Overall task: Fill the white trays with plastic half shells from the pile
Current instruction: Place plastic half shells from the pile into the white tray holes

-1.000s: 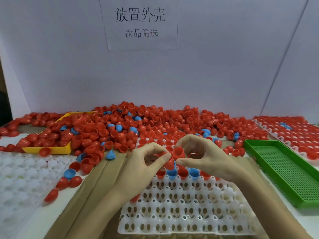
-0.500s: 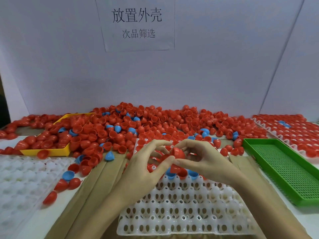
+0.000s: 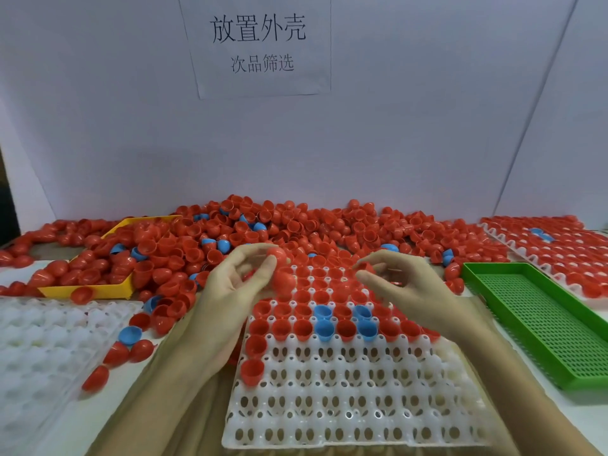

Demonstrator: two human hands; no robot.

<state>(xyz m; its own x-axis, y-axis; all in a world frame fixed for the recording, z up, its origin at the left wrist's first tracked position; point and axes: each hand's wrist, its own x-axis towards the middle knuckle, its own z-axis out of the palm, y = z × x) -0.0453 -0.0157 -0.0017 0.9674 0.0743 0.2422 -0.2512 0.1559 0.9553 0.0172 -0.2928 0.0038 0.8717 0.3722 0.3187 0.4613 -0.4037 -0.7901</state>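
Head view: your left hand [image 3: 227,291] sits over the far-left part of the centre white tray [image 3: 355,406], fingers curled, grip pinching a red half shell [image 3: 285,280] between thumb and fingertips (a second red shell seems to sit at the fingertips just above, blurred, can't confirm). Your right hand [image 3: 408,287] is at 3 o'clock from the left one, well apart from it, fingers curled over the tray's far-right rows; a bit of red [image 3: 363,267] shows at its fingertips, but whether that grip actually holds it, cannot tell.

The centre tray's far rows are filled with red shells, plus four blue shells [image 3: 324,327] near the middle; near rows show bare sockets. One red shell [image 3: 252,370] sits alone at the tray's left edge, 6 o'clock from the filled rows.

The pile [image 3: 296,232] of red and some blue shells spreads across the worktop at 12 o'clock from the tray, up to the back wall. A yellow tray [image 3: 98,287] at 10 o'clock is half buried in it. A second white tray [image 3: 42,350] lies at 9 o'clock, a green mesh tray [image 3: 539,324] at 3 o'clock, a filled tray [image 3: 559,248] at 2 o'clock. A paper sign [image 3: 260,44] hangs on the wall.
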